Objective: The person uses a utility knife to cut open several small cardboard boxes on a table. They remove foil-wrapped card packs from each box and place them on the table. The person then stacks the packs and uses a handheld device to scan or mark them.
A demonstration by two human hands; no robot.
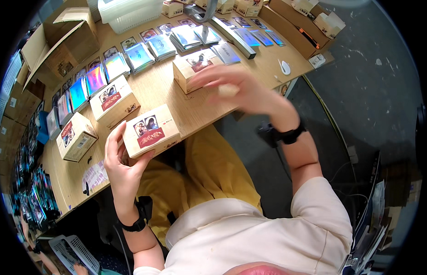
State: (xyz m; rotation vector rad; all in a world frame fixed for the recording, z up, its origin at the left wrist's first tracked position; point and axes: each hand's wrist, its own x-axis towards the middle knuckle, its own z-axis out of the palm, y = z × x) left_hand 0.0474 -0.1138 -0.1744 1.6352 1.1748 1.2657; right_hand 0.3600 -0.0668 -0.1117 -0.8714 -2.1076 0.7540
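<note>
Left hand (124, 162) grips a closed, red-labelled tan cardboard box (151, 128) near me; my right hand (243, 91) is blurred, grip unclear. Three matching boxes (115, 103) look done; flat iridescent packs (140, 57) lie unboxed farther away.

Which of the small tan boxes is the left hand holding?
The tan box nearest the yellow trousers. The left hand has fingers and thumb on it, while the two boxes to its left stand on the table, untouched.
</note>
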